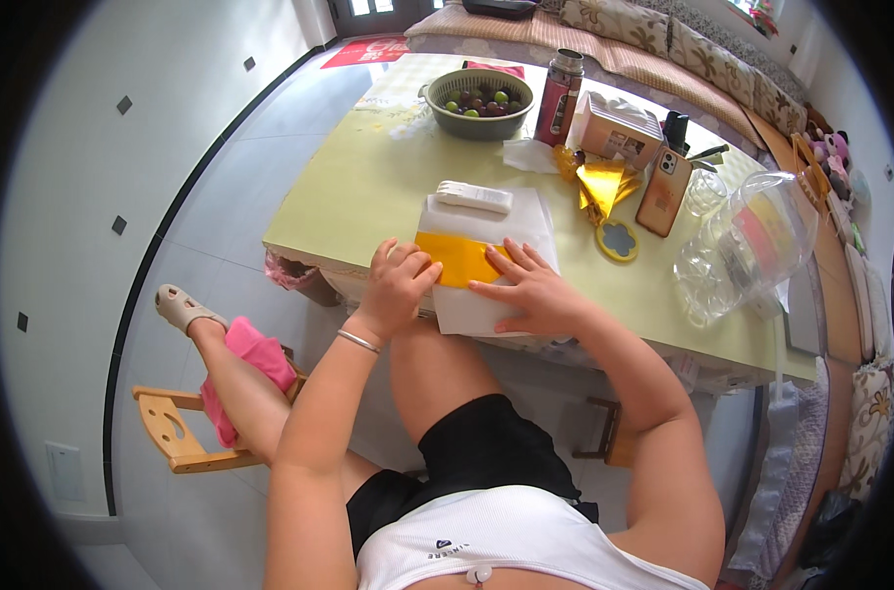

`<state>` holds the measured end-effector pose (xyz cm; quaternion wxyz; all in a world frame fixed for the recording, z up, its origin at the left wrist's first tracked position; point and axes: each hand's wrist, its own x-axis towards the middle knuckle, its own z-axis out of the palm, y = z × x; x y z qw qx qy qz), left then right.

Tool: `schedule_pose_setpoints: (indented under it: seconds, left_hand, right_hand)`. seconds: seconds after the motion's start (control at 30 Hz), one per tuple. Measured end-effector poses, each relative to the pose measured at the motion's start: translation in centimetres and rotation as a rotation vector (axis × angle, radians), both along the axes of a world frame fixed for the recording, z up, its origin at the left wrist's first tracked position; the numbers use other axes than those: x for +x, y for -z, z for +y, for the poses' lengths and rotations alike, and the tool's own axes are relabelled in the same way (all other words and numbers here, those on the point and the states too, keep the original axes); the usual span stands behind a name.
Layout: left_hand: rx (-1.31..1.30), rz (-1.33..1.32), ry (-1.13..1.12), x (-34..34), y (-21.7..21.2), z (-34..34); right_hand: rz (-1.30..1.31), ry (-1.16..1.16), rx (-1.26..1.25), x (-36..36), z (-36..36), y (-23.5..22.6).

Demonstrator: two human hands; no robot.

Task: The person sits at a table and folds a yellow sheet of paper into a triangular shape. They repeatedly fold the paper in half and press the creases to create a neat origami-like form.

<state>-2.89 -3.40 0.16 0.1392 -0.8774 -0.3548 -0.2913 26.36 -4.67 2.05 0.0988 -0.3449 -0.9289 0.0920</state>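
A shiny gold paper strip (459, 262) lies across a white sheet (488, 313) at the table's near edge. My left hand (396, 283) has curled fingers and grips the strip's left end. Flat on the strip's right end and the white sheet rests my right hand (530, 293), its fingers spread. Just beyond the strip, a long white plastic object (474, 198) lies on the sheet; its kind is unclear. Further right are a folded gold foil piece (606, 187) and a round yellow-rimmed item (617, 240) with a grey flower shape.
On the table stand a colander of grapes (479, 126), a dark red flask (559, 98), a tissue box (619, 128), a phone (665, 192) and a big clear plastic bag (747, 246). A wooden chair (176, 428) with pink cloth is left; a cushioned sofa (525, 34) lies behind.
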Motion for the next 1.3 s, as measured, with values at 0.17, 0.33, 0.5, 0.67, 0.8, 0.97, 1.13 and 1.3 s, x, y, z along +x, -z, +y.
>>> schedule_pose_setpoints:
  seconds: [0.17,0.33,0.5,0.67,0.8,0.97,1.13,1.3]
  left_hand:
    - [-0.075,-0.108,0.124,0.3,-0.5,-0.7]
    - [-0.298,-0.337,0.213,3.0,-1.2,-1.5]
    - [-0.494,-0.569,0.044,4.2,-0.4,-0.7]
    - [-0.501,-0.611,-0.099,4.8,0.8,0.0]
    - [-0.513,-0.634,-0.195,5.6,0.9,0.3]
    - [-0.370,-0.601,-0.268,5.9,1.2,0.4]
    - [-0.369,-0.567,-0.337,5.7,1.7,0.2]
    - [-0.367,-0.563,-0.341,5.9,1.7,0.2]
  right_hand:
    - [0.116,-0.073,-0.070,3.1,1.4,-0.7]
    - [0.478,0.089,-0.107,1.1,0.3,0.5]
    - [0.646,0.329,0.072,-3.5,-0.8,1.5]
    - [0.601,0.453,0.060,-4.4,-1.0,2.0]
    - [0.592,0.515,0.058,-4.9,-0.3,2.6]
    - [0.583,0.556,0.069,-5.3,-0.2,2.5]
    - [0.523,0.586,0.102,-5.5,-0.2,2.8]
    - [0.517,0.502,0.269,-5.6,-0.5,2.8]
